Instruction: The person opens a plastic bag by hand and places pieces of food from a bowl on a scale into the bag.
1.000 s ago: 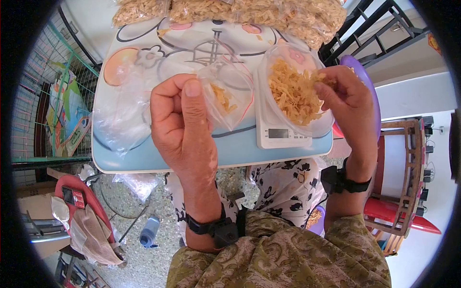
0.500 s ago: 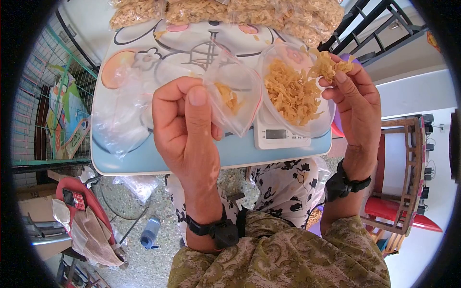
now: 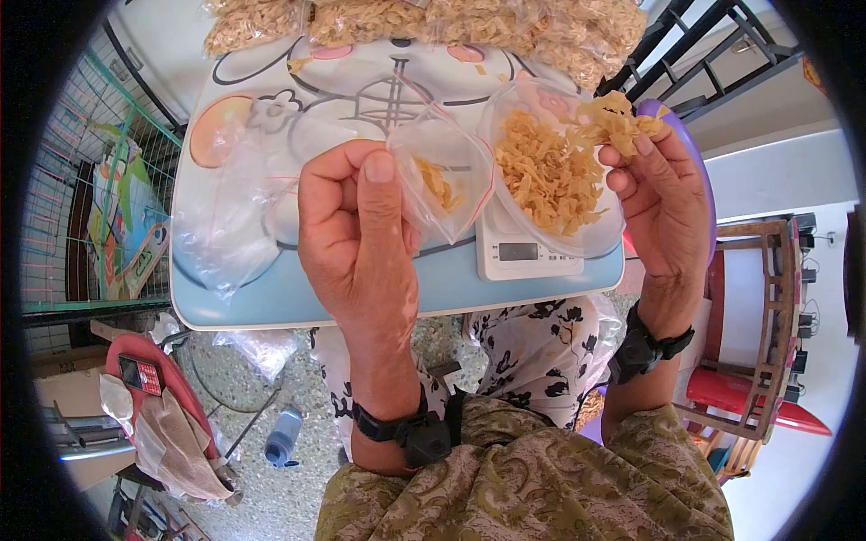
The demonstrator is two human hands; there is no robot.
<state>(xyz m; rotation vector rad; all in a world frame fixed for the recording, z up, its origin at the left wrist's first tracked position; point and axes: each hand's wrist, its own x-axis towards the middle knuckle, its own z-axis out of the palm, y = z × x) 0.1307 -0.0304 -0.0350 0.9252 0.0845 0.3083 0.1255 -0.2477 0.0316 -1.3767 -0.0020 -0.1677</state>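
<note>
**Small bag held open, pinch of flakes raised beside it**

Nearest the camera, patterned sleeves and two black wristbands (image 3: pixel 410 433) are seen. The left hand (image 3: pixel 356 239) is raised above the near edge of the table (image 3: pixel 271 298), its thumb and fingers clamped on the rim of a small clear bag (image 3: pixel 442 185), in which a few yellow flakes lie. To the right, the right hand (image 3: pixel 658 203) is held up with its fingertips pinched together on a clump of flakes (image 3: pixel 618 117), just right of the bag's mouth and apart from it. Between the hands, a white scale (image 3: pixel 523 252) stands on the table, and a clear bowl (image 3: pixel 550 171) heaped with flakes rests on it. Empty clear bags (image 3: pixel 225 225) lie at the table's left. Along the far edge, filled bags (image 3: pixel 424 22) are lined up.
</note>
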